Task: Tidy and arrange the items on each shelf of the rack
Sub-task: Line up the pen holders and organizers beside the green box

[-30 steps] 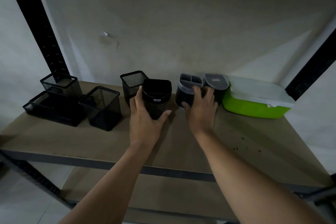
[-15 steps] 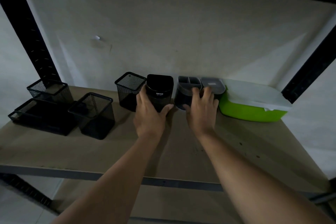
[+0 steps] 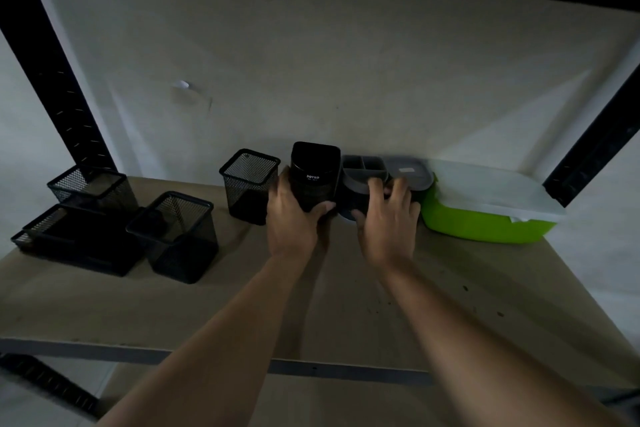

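Black holder (image 3: 313, 180) pushed back | both hands clamp: left (image 3: 294, 218) holder, right (image 3: 388, 218) grey organizer (image 3: 363, 173), front hidden

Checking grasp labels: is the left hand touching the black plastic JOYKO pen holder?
Touching. The head view shows the left hand wrapped around the black plastic JOYKO pen holder, thumb across its lower front.

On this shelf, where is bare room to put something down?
The front half of the shelf board is bare, and below the green box. The back row is crowded: mesh holders, black holder, grey organizer.
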